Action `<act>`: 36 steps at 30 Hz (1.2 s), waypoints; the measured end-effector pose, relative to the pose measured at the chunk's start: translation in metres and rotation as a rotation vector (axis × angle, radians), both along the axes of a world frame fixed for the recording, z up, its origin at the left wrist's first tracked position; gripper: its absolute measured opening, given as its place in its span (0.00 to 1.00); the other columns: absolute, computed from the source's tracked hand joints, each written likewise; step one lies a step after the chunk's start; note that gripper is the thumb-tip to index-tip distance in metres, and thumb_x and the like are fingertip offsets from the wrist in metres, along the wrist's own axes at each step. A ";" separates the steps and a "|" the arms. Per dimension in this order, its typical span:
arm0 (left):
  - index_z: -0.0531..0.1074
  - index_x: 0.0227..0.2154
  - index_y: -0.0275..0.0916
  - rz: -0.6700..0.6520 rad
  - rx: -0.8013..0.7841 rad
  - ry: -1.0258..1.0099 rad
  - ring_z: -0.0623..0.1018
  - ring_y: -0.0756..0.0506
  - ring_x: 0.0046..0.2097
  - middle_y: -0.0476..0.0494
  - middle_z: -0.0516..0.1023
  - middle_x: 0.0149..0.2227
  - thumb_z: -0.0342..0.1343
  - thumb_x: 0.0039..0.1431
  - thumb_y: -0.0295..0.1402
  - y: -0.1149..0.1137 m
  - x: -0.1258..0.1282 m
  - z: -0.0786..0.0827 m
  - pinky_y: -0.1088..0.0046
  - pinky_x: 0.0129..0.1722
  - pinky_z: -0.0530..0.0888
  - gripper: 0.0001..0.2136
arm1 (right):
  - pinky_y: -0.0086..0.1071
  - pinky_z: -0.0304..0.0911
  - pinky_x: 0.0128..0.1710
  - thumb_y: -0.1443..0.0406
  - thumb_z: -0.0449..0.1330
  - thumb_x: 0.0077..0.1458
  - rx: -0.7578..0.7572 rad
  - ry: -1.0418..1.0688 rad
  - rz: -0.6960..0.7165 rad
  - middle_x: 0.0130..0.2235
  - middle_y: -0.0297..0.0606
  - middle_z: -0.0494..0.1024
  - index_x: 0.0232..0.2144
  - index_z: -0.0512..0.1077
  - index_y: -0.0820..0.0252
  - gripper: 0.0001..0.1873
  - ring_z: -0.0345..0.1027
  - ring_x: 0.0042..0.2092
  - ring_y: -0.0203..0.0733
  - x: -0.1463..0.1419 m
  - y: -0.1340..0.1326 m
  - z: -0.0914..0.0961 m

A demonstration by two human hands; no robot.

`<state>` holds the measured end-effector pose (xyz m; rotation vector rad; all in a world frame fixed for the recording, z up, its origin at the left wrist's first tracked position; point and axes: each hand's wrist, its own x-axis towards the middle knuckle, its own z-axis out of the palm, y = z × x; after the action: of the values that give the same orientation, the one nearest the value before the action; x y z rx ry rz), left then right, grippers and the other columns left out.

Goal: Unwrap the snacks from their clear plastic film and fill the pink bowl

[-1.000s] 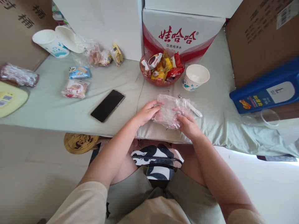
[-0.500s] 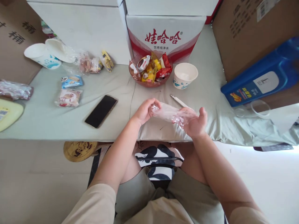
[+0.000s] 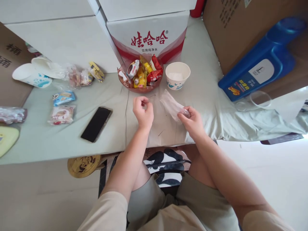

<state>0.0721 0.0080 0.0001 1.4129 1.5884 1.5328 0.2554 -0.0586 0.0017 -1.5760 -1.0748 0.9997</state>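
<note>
A clear, crumpled plastic bag (image 3: 171, 105) is pinched between the thumb and fingers of my right hand (image 3: 194, 122), its free end pointing up toward the paper cup. My left hand (image 3: 143, 113) is apart from the bag, fingers curled in just in front of the snack bowl; whether anything is inside them is hidden. The reddish clear bowl (image 3: 130, 88) holds several wrapped snacks in yellow, red and white. To its right stands a white paper cup (image 3: 177, 77) with a blue pattern, with something pale inside.
A black phone (image 3: 96, 124) lies left of my hands. Beyond it are a blue snack packet (image 3: 64, 98), a wrapped snack (image 3: 62, 115) and tipped paper cups (image 3: 32, 75). A blue bottle (image 3: 255, 67) leans at right, near a clear plastic cup (image 3: 261, 98). Boxes (image 3: 149, 35) line the back.
My left hand has let go of the bag and moved left, fingers curled. My right hand has closed on the bag. The white, pen-like item on the cloth is out of sight. The view has shifted.
</note>
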 end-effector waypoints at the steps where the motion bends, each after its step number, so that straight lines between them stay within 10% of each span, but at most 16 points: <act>1: 0.65 0.30 0.42 -0.006 0.033 0.020 0.72 0.46 0.42 0.46 0.70 0.36 0.52 0.53 0.23 -0.004 0.001 0.001 0.69 0.48 0.70 0.06 | 0.32 0.55 0.30 0.59 0.64 0.48 0.017 -0.049 -0.013 0.24 0.28 0.67 0.29 0.69 0.54 0.08 0.59 0.27 0.37 -0.001 0.000 0.001; 10: 0.72 0.47 0.42 -0.699 -0.266 -0.056 0.77 0.42 0.50 0.40 0.78 0.49 0.61 0.55 0.47 -0.026 -0.003 0.001 0.68 0.54 0.71 0.20 | 0.32 0.61 0.36 0.58 0.59 0.52 0.143 0.340 0.303 0.30 0.30 0.70 0.29 0.64 0.54 0.09 0.61 0.33 0.37 -0.041 0.006 0.003; 15: 0.74 0.44 0.41 -0.665 -0.462 -0.331 0.78 0.46 0.43 0.46 0.79 0.41 0.71 0.42 0.46 -0.015 -0.022 -0.006 0.73 0.47 0.73 0.27 | 0.33 0.63 0.39 0.56 0.57 0.54 0.121 0.465 0.315 0.33 0.31 0.72 0.34 0.68 0.54 0.09 0.65 0.35 0.38 -0.061 0.014 -0.002; 22: 0.73 0.37 0.41 -0.440 -0.450 -0.321 0.76 0.51 0.37 0.51 0.78 0.34 0.72 0.39 0.40 -0.022 -0.033 -0.003 0.77 0.39 0.72 0.22 | 0.47 0.61 0.60 0.63 0.62 0.48 0.268 -0.035 0.222 0.50 0.46 0.74 0.47 0.73 0.56 0.21 0.67 0.56 0.52 -0.061 0.021 -0.003; 28: 0.65 0.33 0.42 -0.420 -0.413 -0.197 0.71 0.54 0.28 0.55 0.72 0.27 0.74 0.38 0.38 -0.029 -0.031 0.007 0.78 0.32 0.69 0.23 | 0.38 0.67 0.45 0.64 0.58 0.54 0.217 0.079 0.429 0.41 0.37 0.80 0.41 0.71 0.54 0.11 0.73 0.42 0.44 -0.050 0.017 0.005; 36: 0.57 0.22 0.41 -0.059 0.017 0.177 0.64 0.51 0.32 0.54 0.57 0.25 0.57 0.48 0.20 0.055 0.019 0.077 0.71 0.38 0.63 0.14 | 0.34 0.61 0.36 0.65 0.55 0.56 0.096 0.070 0.394 0.39 0.35 0.79 0.41 0.70 0.56 0.10 0.65 0.28 0.35 -0.032 0.015 0.013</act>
<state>0.0914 0.0630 0.0773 1.6288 1.6227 1.4247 0.2233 -0.0441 0.0142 -1.2677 -1.3945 1.2335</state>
